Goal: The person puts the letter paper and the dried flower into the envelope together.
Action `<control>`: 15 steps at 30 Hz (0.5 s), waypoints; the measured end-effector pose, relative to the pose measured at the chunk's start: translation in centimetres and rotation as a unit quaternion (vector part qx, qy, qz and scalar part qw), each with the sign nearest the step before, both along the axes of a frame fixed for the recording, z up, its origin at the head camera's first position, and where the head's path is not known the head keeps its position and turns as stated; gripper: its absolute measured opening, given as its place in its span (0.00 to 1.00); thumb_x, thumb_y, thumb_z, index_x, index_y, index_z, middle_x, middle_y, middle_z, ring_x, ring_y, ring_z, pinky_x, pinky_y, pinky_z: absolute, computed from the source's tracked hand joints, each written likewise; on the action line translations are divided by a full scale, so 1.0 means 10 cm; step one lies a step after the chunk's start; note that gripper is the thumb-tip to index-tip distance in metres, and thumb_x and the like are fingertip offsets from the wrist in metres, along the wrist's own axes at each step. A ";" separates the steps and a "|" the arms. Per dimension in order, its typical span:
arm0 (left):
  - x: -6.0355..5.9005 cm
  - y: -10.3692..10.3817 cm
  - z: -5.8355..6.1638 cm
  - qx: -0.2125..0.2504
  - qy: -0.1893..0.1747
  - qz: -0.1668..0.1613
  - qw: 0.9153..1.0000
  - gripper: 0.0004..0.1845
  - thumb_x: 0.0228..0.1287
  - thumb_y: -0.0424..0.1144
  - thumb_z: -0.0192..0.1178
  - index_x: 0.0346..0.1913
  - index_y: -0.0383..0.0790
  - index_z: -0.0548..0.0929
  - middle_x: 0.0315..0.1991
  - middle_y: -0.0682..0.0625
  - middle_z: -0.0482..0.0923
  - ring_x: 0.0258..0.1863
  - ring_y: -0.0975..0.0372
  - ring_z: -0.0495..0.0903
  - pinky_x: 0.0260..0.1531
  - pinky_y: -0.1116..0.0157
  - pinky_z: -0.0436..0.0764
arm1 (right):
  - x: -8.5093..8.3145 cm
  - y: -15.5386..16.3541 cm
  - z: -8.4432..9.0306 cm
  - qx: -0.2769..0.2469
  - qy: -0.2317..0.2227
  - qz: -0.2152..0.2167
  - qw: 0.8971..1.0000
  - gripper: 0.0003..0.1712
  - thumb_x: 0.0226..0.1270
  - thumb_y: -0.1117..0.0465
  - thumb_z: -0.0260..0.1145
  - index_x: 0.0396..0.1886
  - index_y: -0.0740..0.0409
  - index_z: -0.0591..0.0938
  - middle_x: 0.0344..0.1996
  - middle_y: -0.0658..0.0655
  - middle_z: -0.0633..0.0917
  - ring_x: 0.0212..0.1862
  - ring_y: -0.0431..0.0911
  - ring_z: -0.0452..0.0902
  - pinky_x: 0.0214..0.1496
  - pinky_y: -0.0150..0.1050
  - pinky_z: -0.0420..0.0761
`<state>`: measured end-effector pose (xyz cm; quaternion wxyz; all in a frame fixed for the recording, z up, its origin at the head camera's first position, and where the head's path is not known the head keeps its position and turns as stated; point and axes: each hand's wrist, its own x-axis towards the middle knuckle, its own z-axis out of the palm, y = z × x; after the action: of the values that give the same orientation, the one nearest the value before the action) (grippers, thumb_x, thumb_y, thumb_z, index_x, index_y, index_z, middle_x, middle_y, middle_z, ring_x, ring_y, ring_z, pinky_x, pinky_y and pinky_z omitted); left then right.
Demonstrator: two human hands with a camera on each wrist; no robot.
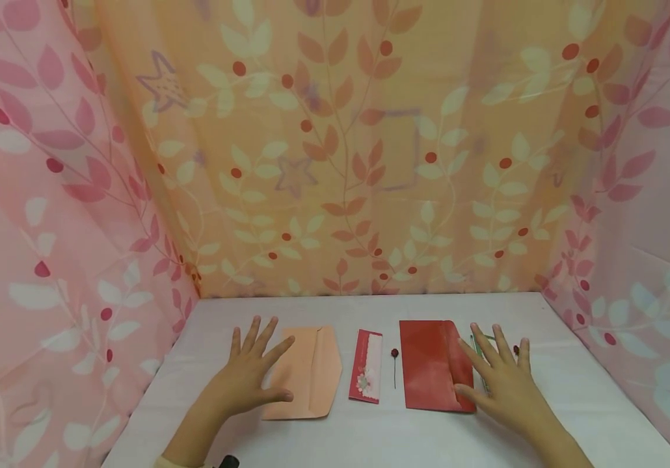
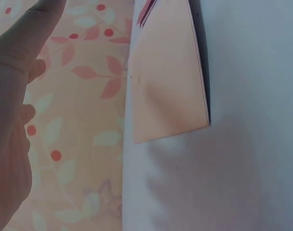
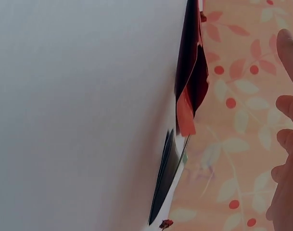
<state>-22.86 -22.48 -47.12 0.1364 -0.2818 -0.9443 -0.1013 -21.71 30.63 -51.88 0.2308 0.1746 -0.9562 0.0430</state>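
Note:
My left hand (image 1: 246, 380) hovers with spread fingers over the left part of a peach envelope (image 1: 324, 377), holding nothing. My right hand (image 1: 501, 387), fingers also spread, overlaps the right edge of a red envelope (image 1: 428, 364) in the head view. Between the envelopes lie a pink card with a white floral panel (image 1: 372, 367) and a dark red flower on a thin stem (image 1: 395, 353). Partly hidden behind the right fingers is a green-edged card (image 1: 475, 344), with a second red flower (image 1: 516, 350) beside it. In the right wrist view the red envelope (image 3: 187, 113) has its flap slightly raised.
A white table (image 1: 335, 445) carries everything. Leaf-patterned curtains stand around it: an orange one (image 1: 335, 149) at the back, pink ones at the left (image 1: 36, 214) and right (image 1: 645, 214). A small black object (image 1: 229, 461) shows by the left wrist.

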 end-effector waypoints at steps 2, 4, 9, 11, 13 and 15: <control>0.00 0.03 -0.01 0.007 0.000 -0.007 1.000 0.54 0.50 0.71 0.69 0.79 0.57 0.63 0.84 0.45 0.37 0.81 0.38 0.31 0.70 0.27 0.37 | 0.00 -0.06 0.00 -0.002 -0.001 0.005 1.000 0.55 0.58 0.26 0.68 0.82 0.36 0.59 0.83 0.55 0.53 0.84 0.58 0.28 0.71 0.71 0.17; 0.01 0.06 -0.02 0.009 -0.003 -0.011 1.000 0.54 0.50 0.72 0.69 0.79 0.58 0.63 0.84 0.45 0.36 0.81 0.38 0.32 0.70 0.26 0.36 | 0.00 -0.12 0.00 -0.004 -0.002 0.012 1.000 0.55 0.58 0.27 0.69 0.81 0.36 0.60 0.83 0.55 0.53 0.84 0.59 0.29 0.71 0.72 0.18; 0.01 0.12 -0.07 0.014 -0.010 -0.020 1.000 0.53 0.50 0.72 0.69 0.79 0.59 0.64 0.84 0.45 0.37 0.81 0.38 0.33 0.70 0.27 0.35 | 0.00 -0.26 -0.01 -0.019 -0.002 0.033 0.999 0.53 0.59 0.29 0.70 0.80 0.39 0.63 0.84 0.52 0.50 0.83 0.60 0.32 0.74 0.71 0.20; 0.01 0.13 -0.09 0.014 -0.009 -0.021 1.000 0.53 0.50 0.72 0.69 0.79 0.60 0.64 0.84 0.45 0.38 0.81 0.38 0.34 0.70 0.26 0.37 | -0.01 -0.32 -0.02 -0.024 0.001 0.042 0.999 0.51 0.60 0.30 0.70 0.80 0.40 0.65 0.84 0.52 0.50 0.83 0.61 0.33 0.75 0.70 0.21; 0.01 0.15 -0.11 0.014 -0.010 -0.022 1.000 0.53 0.50 0.73 0.68 0.79 0.60 0.64 0.84 0.45 0.39 0.81 0.38 0.34 0.70 0.26 0.38 | -0.03 -0.37 -0.03 -0.027 0.004 0.050 0.998 0.50 0.60 0.30 0.69 0.79 0.40 0.66 0.83 0.53 0.52 0.84 0.60 0.33 0.75 0.69 0.22; 0.00 0.16 -0.14 0.012 -0.007 -0.023 1.000 0.52 0.51 0.73 0.68 0.79 0.60 0.64 0.84 0.45 0.39 0.81 0.38 0.35 0.69 0.25 0.40 | -0.04 -0.43 -0.04 -0.026 0.007 0.054 0.998 0.50 0.60 0.29 0.68 0.79 0.39 0.66 0.83 0.54 0.54 0.84 0.60 0.33 0.76 0.69 0.22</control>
<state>-22.90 -20.89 -48.48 0.1308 -0.3008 -0.9373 -0.1181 -22.15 26.34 -52.27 0.2390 0.2204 -0.9423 0.0792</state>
